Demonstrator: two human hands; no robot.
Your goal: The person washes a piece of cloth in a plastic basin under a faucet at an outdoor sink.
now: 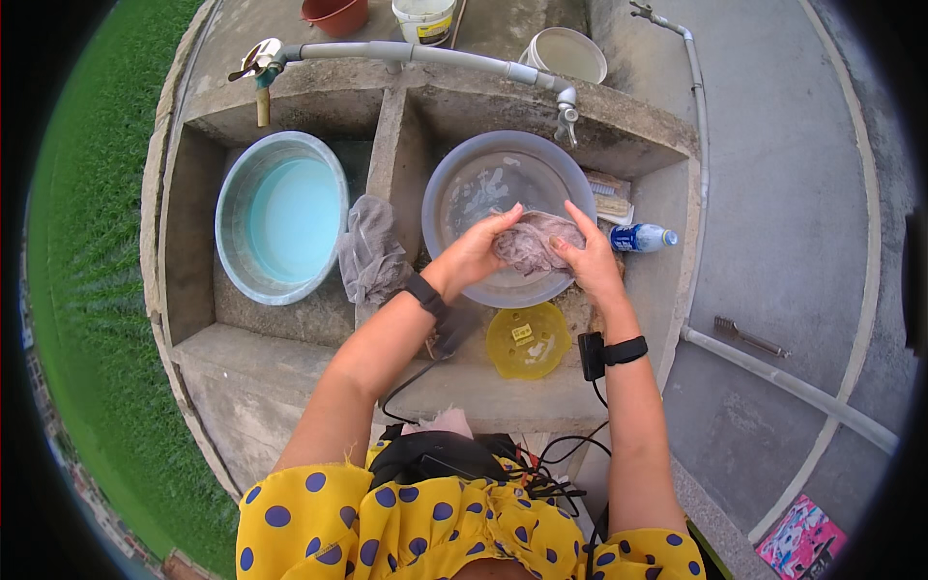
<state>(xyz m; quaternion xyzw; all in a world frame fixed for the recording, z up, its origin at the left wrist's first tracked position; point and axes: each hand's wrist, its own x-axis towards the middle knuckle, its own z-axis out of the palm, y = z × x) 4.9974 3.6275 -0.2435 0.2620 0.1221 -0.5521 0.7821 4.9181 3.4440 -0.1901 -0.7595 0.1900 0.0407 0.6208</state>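
Note:
A bunched, wet greyish-pink cloth [536, 243] is held between my two hands above a round translucent plastic basin [453, 156]. My left hand [478, 250] grips its left side, my right hand [589, 254] its right side. The basin stands in the right bay of a concrete sink with some water in it. Over the low divider on the left hangs a grey cloth [373, 250]. Beside it, in the left bay, a second basin [225, 217] contains bluish water. A yellow plastic dish [528, 341] bearing a small label lies on the ledge below my hands.
A metal tap [568, 123] overhangs the right basin, and another tap [262, 87] the left bay. Brushes [612, 199] and a blue-labelled plastic bottle [641, 238] lie right of the basin. Buckets [568, 58] stand behind the sink. Cables [551, 471] hang near my waist.

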